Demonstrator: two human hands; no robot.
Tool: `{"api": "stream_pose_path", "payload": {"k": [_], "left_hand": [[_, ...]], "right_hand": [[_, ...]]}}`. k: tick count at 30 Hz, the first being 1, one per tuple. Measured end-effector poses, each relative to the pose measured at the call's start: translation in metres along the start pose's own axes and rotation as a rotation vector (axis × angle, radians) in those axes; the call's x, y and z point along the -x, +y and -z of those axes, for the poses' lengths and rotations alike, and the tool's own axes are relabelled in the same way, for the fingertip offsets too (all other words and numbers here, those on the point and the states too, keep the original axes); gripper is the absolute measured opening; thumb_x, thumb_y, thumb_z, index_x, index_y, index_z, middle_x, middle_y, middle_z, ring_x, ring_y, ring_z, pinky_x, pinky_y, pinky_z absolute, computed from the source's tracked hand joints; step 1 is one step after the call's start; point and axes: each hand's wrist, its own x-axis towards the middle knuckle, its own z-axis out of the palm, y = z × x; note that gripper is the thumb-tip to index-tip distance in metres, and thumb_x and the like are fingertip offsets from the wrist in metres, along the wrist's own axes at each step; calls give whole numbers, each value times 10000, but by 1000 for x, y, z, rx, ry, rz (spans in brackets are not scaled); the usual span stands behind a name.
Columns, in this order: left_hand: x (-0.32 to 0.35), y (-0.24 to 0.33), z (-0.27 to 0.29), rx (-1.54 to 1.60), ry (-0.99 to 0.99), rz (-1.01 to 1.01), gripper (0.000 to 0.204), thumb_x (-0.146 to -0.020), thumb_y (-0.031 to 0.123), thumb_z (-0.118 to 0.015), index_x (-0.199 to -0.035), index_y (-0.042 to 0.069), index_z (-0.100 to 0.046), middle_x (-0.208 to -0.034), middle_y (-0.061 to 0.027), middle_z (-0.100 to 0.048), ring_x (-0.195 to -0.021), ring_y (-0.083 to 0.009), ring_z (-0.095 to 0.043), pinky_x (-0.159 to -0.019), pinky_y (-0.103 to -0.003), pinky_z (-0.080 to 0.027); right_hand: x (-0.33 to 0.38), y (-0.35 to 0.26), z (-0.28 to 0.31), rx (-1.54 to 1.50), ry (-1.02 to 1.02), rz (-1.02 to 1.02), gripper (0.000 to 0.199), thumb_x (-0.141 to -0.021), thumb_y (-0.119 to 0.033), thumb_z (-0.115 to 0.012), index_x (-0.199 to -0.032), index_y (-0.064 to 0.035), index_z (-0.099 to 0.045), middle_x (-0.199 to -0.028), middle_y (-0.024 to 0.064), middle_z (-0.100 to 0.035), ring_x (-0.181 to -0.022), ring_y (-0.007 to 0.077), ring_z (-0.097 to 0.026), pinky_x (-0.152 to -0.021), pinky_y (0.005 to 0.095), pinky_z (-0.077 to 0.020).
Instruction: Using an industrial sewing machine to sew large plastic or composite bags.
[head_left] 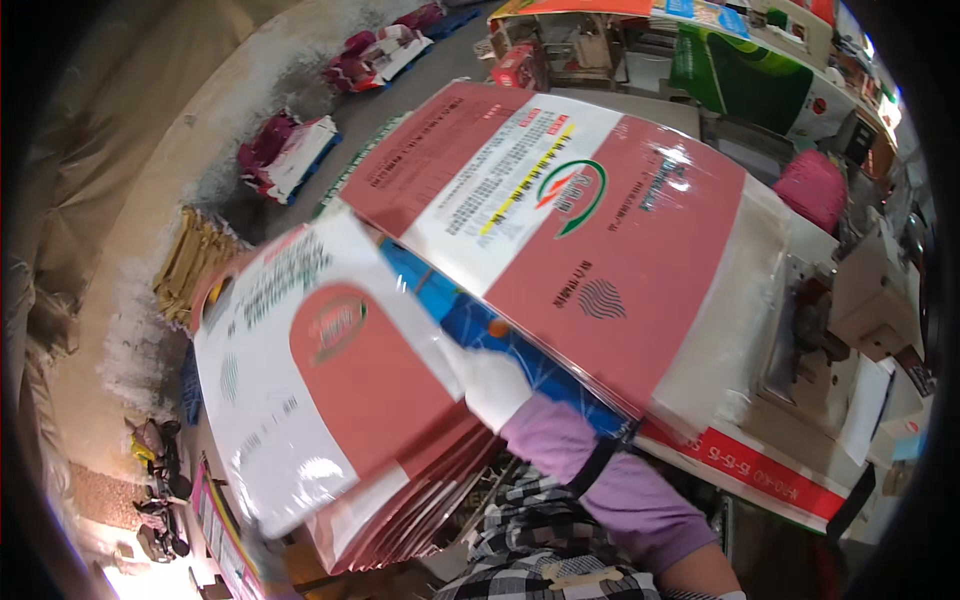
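My right hand, in a white glove with a purple sleeve cover over the forearm, grips the edge of a glossy red and white printed bag. That bag is the top one of a fanned stack of like bags at the lower left, blurred by motion. A second, flat pile of the same red and white bags lies on the worktable just beyond the hand, with a blue printed bag showing under it. My left hand is not visible.
A sewing machine stands at the right of the table. A green and white sack and a pink bundle sit at the back right. Bundles of bags lie on the grey floor at the left, with yellow bundles.
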Motion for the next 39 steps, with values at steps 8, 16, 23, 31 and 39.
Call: {"api": "stream_pose_path", "payload": {"k": [8, 16, 23, 31, 39], "left_hand": [[127, -86, -64, -95, 169, 336, 462, -991, 302, -512, -1344, 7, -479, -1231, -78, -598, -923, -200, -609, -788, -390, -525], [-76, 47, -274, -451, -282, -281, 367, -906, 223, -605, -1220, 37, -566, -1167, -125, -612, -918, -263, -618, -806, -397, -503], [136, 161, -586, -511, -970, -1342, 412, -760, 330, -743, -1053, 55, -651, -1019, -130, -642, -971, -307, -583, -829, -415, -450], [130, 133, -708, -622, -1244, -1143, 256, -811, 302, -692, -788, 48, -714, -720, -164, -675, -650, -319, -640, -627, -402, -499], [111, 134, -702, -222, -1427, -262, 69, -833, 55, -698, -804, -8, -698, -711, 32, -641, -634, -22, -532, -554, -186, -429]], "right_hand": [[114, 65, -113, -353, 8, -502, 509, -865, 18, -452, -1363, -86, -477, -1347, 278, -475, -1231, 440, -470, -1058, 445, -358], [123, 49, -64, -724, 94, -692, 489, -924, -391, -527, -1233, -15, -578, -1233, 222, -598, -1096, 392, -582, -991, 459, -413], [183, 23, -11, -171, -268, -160, 241, -850, -220, -546, -910, -28, -679, -843, 173, -685, -838, 342, -665, -783, 452, -508], [236, 43, 141, -322, 46, -591, 256, -902, -270, -543, -990, -72, -679, -986, 148, -689, -895, 340, -656, -805, 438, -516], [199, 128, 200, 28, 507, -808, 267, -896, -292, -577, -939, -50, -682, -940, 172, -656, -905, 344, -623, -815, 417, -487]]}}
